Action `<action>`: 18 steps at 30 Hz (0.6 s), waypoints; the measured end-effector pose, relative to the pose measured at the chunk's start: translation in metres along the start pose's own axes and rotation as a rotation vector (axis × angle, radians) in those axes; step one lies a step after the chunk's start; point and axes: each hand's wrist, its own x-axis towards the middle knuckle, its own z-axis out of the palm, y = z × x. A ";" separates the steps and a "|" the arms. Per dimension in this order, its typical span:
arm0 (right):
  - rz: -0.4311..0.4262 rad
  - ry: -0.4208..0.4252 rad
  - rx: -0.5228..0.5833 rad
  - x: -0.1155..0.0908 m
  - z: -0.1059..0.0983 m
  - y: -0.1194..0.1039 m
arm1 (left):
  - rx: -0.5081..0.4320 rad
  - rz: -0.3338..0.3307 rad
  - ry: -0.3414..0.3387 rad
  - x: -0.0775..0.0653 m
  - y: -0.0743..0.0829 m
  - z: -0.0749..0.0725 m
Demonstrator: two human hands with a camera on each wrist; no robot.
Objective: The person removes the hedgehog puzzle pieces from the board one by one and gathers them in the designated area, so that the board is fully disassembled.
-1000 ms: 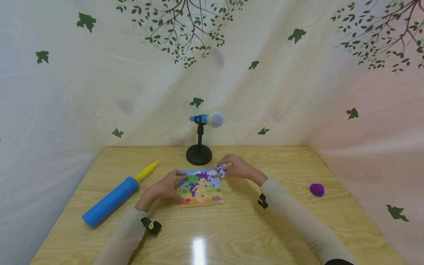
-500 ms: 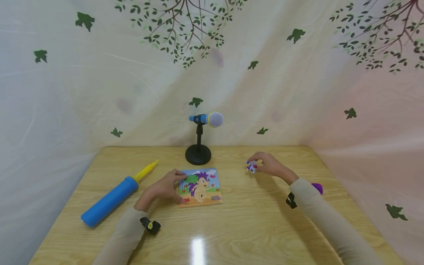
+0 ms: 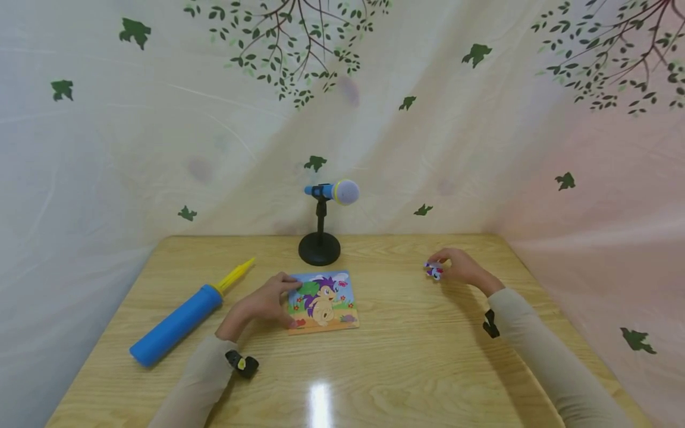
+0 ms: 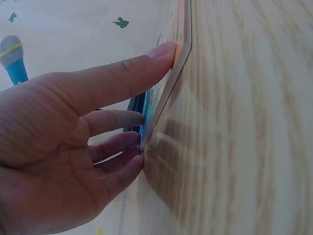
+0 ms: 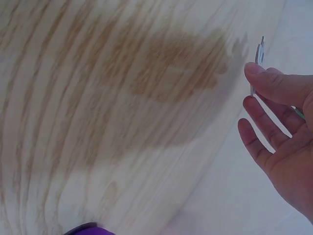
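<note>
The right hand (image 3: 463, 268), right of centre in the head view, pinches a small flat cutout (image 3: 434, 272) between thumb and fingertips and holds it above the table (image 3: 396, 368); in the right wrist view the other fingers fan loosely apart. Seen edge-on there, the cutout is thin, so it is probably light and stiff, like card or thin board, and its narrow parts could bend or chip if squeezed hard. A light pinch across its two faces, near the broad middle, should suit it best. The left hand (image 3: 270, 300) is spread, thumb and fingertips resting at the left edge of a hedgehog picture board (image 3: 321, 309) that lies flat near the middle of the frame. That board looks rigid and light, its face perhaps smooth enough to slide on the wood, so fingertips along its edge make a sensible hold. Farther out, a blue and yellow pump (image 3: 176, 326) lies at lower left, a toy microphone (image 3: 332, 192) stands above the board, and a purple object (image 5: 93, 230) shows at the bottom of the right wrist view.
</note>
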 end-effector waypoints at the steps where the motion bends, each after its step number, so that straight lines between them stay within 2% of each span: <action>1: 0.004 0.000 -0.004 0.000 0.000 0.002 | -0.002 -0.001 0.001 0.000 0.000 0.000; 9: 0.040 -0.013 0.013 0.001 0.001 0.012 | -0.012 -0.002 0.005 0.000 0.000 -0.001; 18: 0.057 -0.025 0.061 -0.001 0.000 0.011 | -0.021 0.008 0.003 -0.001 0.000 -0.001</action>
